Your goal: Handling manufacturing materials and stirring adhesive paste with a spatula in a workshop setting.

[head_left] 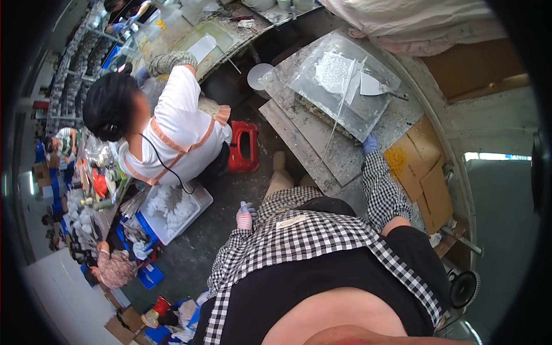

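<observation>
At the near corner of a clear plastic board (368, 115), my right hand (370, 144) in a bluish glove has its fingers closed on the edge. White paste (335, 73) is spread over the board's far part. A wide white scraper (371, 85) with a dark handle lies on it, beside a thin paste-smeared strip (352, 83). My left hand (245, 216), in a pink-striped glove with grey fingers, hangs low beside my checked apron. Its fingers are loosely apart, with nothing seen in them.
Under the board is a paint-spotted grey table (302, 138). Brown cardboard (422, 167) lies at its right. A co-worker (172, 121) sits to the left by a red stool (244, 146). A white bin (172, 213) stands behind them. A round white lid (260, 76) is near the table's far left corner.
</observation>
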`<state>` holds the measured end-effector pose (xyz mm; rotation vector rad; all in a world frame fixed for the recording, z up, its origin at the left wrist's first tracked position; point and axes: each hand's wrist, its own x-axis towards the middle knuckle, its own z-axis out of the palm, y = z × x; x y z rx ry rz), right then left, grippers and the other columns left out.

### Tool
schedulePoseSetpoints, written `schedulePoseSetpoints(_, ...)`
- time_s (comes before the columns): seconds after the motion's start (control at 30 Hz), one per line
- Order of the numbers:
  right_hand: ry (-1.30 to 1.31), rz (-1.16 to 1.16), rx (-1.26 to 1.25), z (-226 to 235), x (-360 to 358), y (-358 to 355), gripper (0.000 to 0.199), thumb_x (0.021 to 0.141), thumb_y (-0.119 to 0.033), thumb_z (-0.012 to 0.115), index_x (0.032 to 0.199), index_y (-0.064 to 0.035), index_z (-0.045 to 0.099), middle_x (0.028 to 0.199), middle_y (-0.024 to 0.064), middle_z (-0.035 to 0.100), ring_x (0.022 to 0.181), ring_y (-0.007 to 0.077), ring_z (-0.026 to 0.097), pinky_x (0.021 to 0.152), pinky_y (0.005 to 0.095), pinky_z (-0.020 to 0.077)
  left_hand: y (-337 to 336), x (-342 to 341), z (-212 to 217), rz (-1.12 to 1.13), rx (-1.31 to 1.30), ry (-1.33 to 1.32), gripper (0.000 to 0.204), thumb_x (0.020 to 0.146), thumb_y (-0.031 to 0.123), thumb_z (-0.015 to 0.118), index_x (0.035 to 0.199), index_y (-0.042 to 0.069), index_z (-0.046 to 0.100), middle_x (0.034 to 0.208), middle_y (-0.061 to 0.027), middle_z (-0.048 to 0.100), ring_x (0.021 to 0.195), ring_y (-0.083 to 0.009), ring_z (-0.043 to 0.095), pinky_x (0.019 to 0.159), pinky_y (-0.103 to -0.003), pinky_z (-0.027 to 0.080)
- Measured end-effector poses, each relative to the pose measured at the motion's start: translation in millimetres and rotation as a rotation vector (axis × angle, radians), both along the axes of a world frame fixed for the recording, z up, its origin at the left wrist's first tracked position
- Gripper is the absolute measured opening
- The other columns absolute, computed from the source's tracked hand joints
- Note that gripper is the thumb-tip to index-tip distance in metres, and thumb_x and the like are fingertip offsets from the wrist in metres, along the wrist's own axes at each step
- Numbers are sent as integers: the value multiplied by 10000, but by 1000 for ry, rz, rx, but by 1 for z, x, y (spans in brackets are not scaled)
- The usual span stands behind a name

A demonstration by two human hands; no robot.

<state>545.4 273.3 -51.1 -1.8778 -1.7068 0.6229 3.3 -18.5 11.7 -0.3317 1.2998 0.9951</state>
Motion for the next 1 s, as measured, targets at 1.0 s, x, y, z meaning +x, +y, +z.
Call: schedulePoseSetpoints(1.0,40,-174,-199,86,-334,-335,233,874,-220,547,1057,-101,628,940,84,656,874,196,616,794,315,477,-167,-330,-25,-960,-199,803,329,914,321,517,981,12,608,716,-65,632,525,-155,564,452,-319,442)
